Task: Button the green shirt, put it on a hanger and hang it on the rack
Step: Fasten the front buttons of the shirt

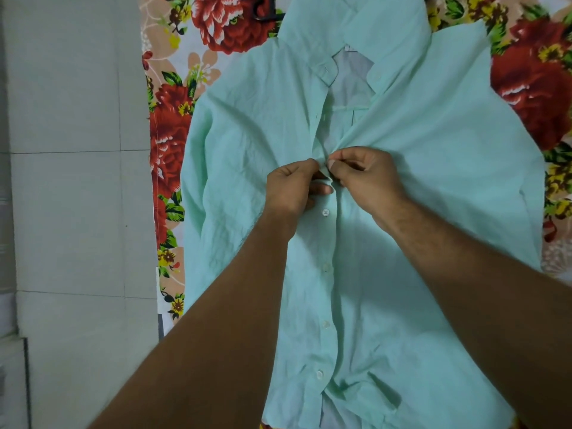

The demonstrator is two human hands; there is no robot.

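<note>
Here the creased green shirt lies half-buttoned — left hand and right hand pinching its placket.

shirt on bedsheet | hanger behind collar | floor left

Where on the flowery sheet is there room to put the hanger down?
Bare flowery bedsheet shows in a strip between the green shirt and the sheet's left edge, and at the top right, beside the collar. The middle is crowded: the left hand and right hand are pinching the shirt front.
</note>
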